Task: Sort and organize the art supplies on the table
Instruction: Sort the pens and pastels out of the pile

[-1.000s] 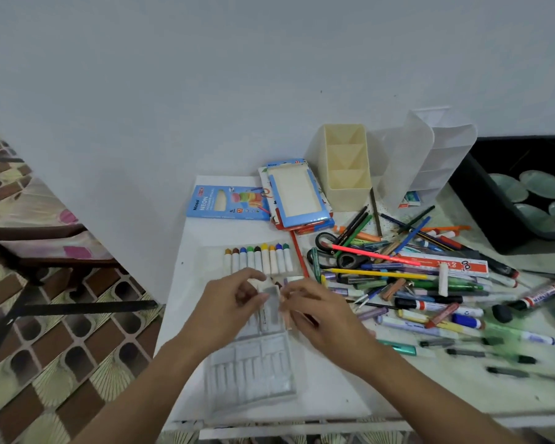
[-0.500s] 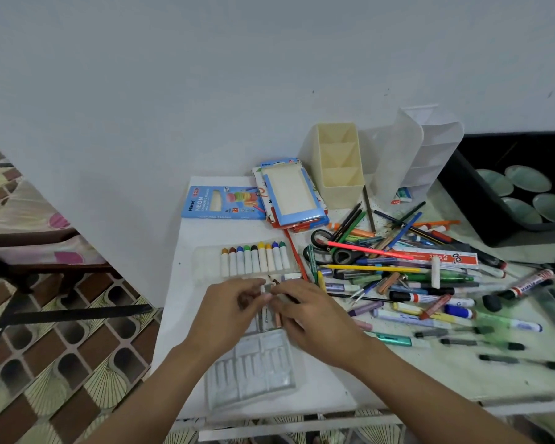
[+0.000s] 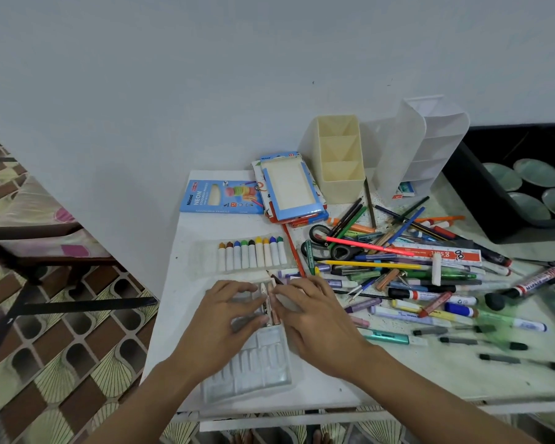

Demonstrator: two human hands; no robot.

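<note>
A clear plastic crayon tray (image 3: 253, 370) lies at the table's front edge, its near slots bare. At its far end a few crayons (image 3: 267, 304) lie side by side between my hands. My left hand (image 3: 225, 318) rests on the tray's far left part with its fingers spread flat. Just to the right, my right hand (image 3: 314, 315) pinches a crayon at the tray's edge with thumb and forefinger. A second clear tray (image 3: 205, 256) behind them holds a row of coloured crayons (image 3: 252, 254). A big loose pile of pens, pencils and markers (image 3: 398, 274) covers the table's right side.
A cream pen holder (image 3: 340, 161) and a translucent organizer (image 3: 420, 149) stand at the back by the wall. A blue pencil box (image 3: 221, 197) and stacked boxes (image 3: 290, 187) lie left of them. Scissors (image 3: 321, 241) and a ruler (image 3: 436, 253) sit in the pile. A black bin (image 3: 481, 200) stands at the right.
Both hands have come down onto the far end of the near tray. The crayons between them now lie in its slots. The camera has shifted slightly.
</note>
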